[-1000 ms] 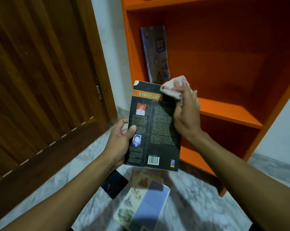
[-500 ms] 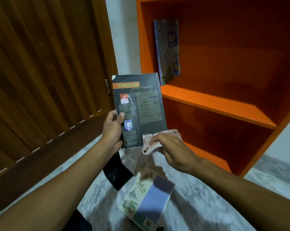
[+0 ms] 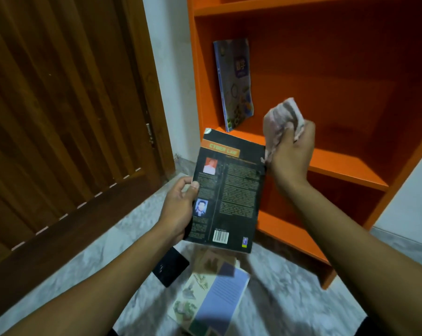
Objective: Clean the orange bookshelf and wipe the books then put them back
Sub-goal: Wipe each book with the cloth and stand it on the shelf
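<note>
Before the orange bookshelf (image 3: 345,163), the left hand (image 3: 180,207) holds the black book (image 3: 231,190) upright.

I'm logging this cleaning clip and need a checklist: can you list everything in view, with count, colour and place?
Black paperback book: 1, black with orange title band, held up before the shelves.
Crumpled cloth: 1, pinkish white, at the book's top right corner.
Blue paperback: 1, leaning on the bookshelf's left wall.
Orange wooden bookshelf: 1, right.
Books on the marble floor: several, blue and cream, below the hands.
Dark flat object: 1, floor.
Brown wooden door: 1, left.
Left hand: grips the black book.
Right hand: grips the cloth.
</note>
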The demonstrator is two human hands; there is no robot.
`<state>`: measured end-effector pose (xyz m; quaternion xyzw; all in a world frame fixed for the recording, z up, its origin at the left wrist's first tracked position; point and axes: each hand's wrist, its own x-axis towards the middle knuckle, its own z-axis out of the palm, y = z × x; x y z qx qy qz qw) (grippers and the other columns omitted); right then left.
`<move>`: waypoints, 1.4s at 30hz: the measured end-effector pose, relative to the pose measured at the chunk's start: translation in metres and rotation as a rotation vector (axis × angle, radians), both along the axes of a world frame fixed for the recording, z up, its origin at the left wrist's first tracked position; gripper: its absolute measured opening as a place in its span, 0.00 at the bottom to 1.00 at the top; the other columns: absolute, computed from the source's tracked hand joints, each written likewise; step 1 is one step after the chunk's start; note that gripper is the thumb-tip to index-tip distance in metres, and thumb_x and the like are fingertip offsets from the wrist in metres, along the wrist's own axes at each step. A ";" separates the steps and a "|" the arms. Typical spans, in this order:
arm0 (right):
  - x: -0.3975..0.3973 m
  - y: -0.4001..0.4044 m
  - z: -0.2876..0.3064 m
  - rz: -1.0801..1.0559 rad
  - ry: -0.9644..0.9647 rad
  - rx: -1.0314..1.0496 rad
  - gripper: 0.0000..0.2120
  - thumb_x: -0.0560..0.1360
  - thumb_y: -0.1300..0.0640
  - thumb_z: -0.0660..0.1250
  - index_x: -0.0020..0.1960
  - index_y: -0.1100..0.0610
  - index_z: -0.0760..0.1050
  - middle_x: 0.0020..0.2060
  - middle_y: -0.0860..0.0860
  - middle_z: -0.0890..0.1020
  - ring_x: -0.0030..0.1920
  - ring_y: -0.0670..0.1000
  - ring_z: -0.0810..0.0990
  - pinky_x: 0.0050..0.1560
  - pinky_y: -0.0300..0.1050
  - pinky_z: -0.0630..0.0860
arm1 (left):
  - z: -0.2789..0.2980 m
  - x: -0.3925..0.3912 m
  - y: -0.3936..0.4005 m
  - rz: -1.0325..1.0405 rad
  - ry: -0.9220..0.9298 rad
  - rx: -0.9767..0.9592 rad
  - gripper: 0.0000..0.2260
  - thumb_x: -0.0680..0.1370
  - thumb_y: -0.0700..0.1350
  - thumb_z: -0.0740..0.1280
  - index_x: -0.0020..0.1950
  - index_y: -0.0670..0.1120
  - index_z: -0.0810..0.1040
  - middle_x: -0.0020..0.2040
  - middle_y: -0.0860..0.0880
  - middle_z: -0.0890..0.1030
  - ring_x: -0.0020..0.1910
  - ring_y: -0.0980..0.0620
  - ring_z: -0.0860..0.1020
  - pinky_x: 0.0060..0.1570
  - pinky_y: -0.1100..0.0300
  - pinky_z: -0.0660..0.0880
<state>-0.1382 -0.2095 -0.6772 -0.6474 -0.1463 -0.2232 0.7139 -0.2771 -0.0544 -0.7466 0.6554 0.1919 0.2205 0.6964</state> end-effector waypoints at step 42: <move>-0.037 0.000 -0.074 0.827 0.480 -0.441 0.13 0.76 0.52 0.71 0.54 0.60 0.82 0.51 0.58 0.86 0.53 0.57 0.85 0.58 0.54 0.79 | 0.016 -0.003 0.053 0.061 -0.043 -0.290 0.08 0.84 0.47 0.58 0.52 0.47 0.75 0.46 0.45 0.84 0.41 0.47 0.82 0.46 0.51 0.80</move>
